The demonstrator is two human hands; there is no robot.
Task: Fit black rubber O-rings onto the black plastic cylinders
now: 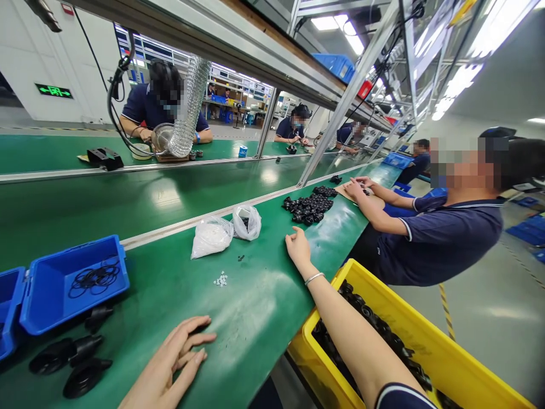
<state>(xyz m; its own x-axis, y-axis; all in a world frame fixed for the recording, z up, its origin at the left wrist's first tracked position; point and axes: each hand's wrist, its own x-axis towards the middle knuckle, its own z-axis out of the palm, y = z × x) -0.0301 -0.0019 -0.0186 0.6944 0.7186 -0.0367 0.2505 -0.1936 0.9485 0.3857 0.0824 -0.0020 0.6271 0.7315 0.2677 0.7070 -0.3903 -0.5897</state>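
My left hand [174,360] is at the near edge of the green bench [238,363], fingers apart and nothing in them. My right hand [298,249] reaches forward over the bench, its fingers loosely bent and apart, with no object visible in it. Just beyond it lies a pile of small black parts [309,204]. Between my hands are a few white pieces [220,279] and some tiny black pieces [240,258]. Behind those stand a plastic bag of white pieces [212,236] and an open bag with dark pieces [247,222].
Black cup-like parts [87,378] lie at left beside a blue bin [76,284] holding black rings [94,278]. Under my right forearm is a yellow crate [426,318] of black parts. A co-worker [443,238] sits at right. A metal post [332,136] rises from the bench.
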